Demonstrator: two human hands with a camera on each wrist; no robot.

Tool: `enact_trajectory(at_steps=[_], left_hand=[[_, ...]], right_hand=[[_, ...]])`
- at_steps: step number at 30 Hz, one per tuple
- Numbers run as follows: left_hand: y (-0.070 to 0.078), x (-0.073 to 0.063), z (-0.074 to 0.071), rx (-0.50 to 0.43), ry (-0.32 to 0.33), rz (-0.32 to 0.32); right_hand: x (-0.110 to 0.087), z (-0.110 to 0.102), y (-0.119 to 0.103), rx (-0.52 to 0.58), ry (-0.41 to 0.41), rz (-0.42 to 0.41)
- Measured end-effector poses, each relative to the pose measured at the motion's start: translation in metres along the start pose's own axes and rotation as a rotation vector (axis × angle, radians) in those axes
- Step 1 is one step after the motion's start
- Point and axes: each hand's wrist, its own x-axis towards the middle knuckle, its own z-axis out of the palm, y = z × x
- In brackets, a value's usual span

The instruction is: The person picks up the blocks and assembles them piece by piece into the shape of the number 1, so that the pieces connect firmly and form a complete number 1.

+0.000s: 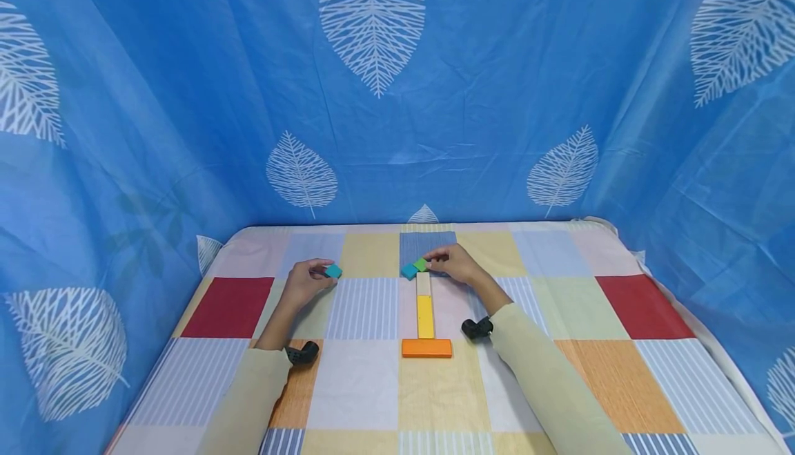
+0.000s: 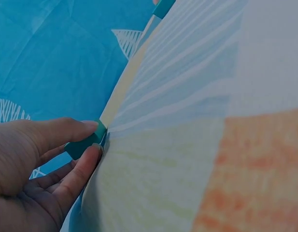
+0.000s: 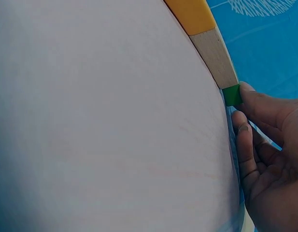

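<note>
My left hand [image 1: 304, 284] pinches a teal square block [image 1: 333, 271] between thumb and fingers, low over the left of the table; the left wrist view shows this teal block [image 2: 80, 146] partly covered by the fingertips. At the table's centre my right hand [image 1: 455, 264] holds a small green block [image 1: 420, 264] by its right side. That green block [image 3: 232, 95] meets the end of a bare wood block [image 3: 216, 57] in the right wrist view. Another teal block [image 1: 408, 271] lies at the green one's left.
Below the wood block, a yellow block [image 1: 425, 317] continues the column toward me. An orange block [image 1: 426, 349] lies crosswise at its near end. The patchwork tablecloth [image 1: 366, 379] covers the table, and a blue leaf-print curtain [image 1: 466, 117] encloses its back and sides.
</note>
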Motion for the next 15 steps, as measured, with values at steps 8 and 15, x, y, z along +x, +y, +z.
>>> enact_trajectory(at_steps=[8, 15], left_hand=[[-0.0006, 0.0010, 0.0008, -0.028, 0.004, -0.015], [0.0014, 0.0012, 0.0022, -0.090, -0.007, -0.036]], right_hand=[[0.0005, -0.0013, 0.0007, 0.012, -0.010, -0.007], [0.0006, -0.0012, 0.0006, 0.025, -0.012, 0.004]])
